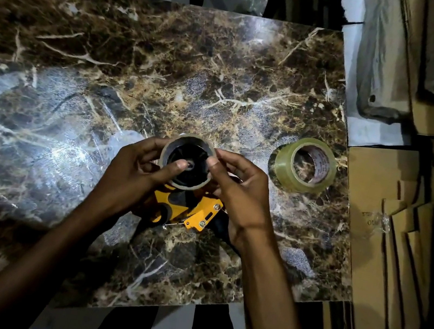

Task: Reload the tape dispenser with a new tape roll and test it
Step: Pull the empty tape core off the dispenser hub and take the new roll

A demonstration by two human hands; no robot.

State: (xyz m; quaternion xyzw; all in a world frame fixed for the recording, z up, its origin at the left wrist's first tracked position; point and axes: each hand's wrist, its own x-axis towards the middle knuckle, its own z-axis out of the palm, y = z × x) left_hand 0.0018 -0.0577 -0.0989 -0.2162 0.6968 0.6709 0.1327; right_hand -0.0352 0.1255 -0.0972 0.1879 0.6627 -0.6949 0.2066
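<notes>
A marble-patterned table (112, 62) carries a tape roll (305, 164), apparently clear.

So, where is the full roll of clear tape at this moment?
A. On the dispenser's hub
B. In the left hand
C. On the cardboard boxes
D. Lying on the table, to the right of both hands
D: the full tape roll lies flat on the marble table, apart from the right hand and untouched.

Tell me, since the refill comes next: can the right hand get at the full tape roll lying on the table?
Probably yes. The full tape roll lies flat on the table, just right of the right hand, with nothing between them. But that hand pinches the empty core on the dispenser.
</notes>
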